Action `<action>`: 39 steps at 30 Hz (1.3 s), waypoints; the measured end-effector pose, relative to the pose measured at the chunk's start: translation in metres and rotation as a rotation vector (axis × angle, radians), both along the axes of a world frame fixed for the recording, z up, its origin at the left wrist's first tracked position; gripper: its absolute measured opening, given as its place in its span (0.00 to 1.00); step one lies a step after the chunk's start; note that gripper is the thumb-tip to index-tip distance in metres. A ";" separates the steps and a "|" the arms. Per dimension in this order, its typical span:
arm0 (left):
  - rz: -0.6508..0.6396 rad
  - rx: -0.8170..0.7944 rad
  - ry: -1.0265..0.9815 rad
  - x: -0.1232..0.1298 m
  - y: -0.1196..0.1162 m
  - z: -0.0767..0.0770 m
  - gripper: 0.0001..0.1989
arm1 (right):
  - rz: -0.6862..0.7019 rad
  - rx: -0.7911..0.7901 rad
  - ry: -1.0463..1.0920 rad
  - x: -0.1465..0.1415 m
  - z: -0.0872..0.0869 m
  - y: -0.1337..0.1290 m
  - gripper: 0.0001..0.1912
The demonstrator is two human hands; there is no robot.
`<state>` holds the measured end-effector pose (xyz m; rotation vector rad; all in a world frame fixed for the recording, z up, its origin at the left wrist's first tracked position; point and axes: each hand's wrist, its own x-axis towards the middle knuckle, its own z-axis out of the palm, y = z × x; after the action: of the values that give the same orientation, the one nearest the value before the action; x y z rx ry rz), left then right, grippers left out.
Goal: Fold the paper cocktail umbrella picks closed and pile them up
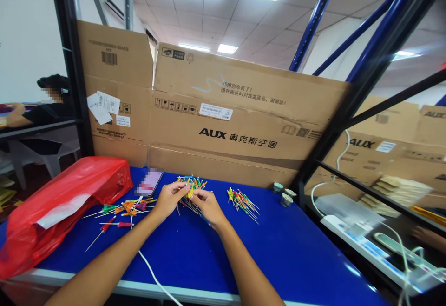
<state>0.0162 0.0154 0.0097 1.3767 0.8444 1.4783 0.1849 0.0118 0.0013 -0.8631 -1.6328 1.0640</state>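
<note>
Left hand and right hand are held close together above the blue table, fingertips pinched on a bunch of coloured picks. The bunch fans out between the hands and just beyond them. A second pile of picks lies to the right, apart from the right hand. A looser spread lies left of the left hand, near a phone with a blurred screen and a red plastic bag. Three small cups stand farther right, near the table's back edge.
</note>
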 end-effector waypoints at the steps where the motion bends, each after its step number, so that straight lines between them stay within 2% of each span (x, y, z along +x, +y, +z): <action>1: 0.015 0.000 0.001 0.000 0.000 0.001 0.19 | 0.007 0.023 -0.050 -0.001 -0.001 0.000 0.15; 7: 0.038 -0.074 -0.046 -0.001 0.004 -0.002 0.21 | 0.090 0.123 -0.263 -0.001 0.006 -0.007 0.16; 11: -0.079 -0.143 -0.042 -0.001 0.007 -0.008 0.20 | 0.103 0.149 -0.289 0.001 0.012 -0.010 0.17; 16: -0.220 -0.125 0.064 0.000 0.011 -0.016 0.17 | 0.108 0.179 -0.281 0.003 0.014 -0.009 0.18; 18: -0.196 -0.118 0.077 -0.001 0.014 -0.018 0.16 | 0.098 0.208 -0.302 0.003 0.015 -0.009 0.17; 22: -0.022 -0.089 0.058 -0.005 0.019 -0.020 0.15 | 0.081 0.341 -0.437 0.011 0.016 -0.011 0.11; 26: 0.090 -0.053 0.046 -0.010 0.022 -0.021 0.14 | 0.226 0.434 -0.614 0.022 0.011 -0.012 0.07; 29: 0.100 -0.057 0.038 -0.011 0.022 -0.021 0.14 | 0.263 0.457 -0.727 0.024 0.006 -0.010 0.07; 35: 0.070 -0.060 0.040 -0.009 0.021 -0.021 0.13 | 0.154 0.584 -0.909 0.011 0.000 -0.010 0.06; 39: 0.063 -0.070 0.037 -0.010 0.024 -0.025 0.14 | 0.090 0.641 -0.931 0.005 -0.001 -0.012 0.06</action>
<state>0.0063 0.0396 -0.0151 1.3398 0.9617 1.4618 0.1902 0.0001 0.0000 -0.8823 -2.5881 0.0821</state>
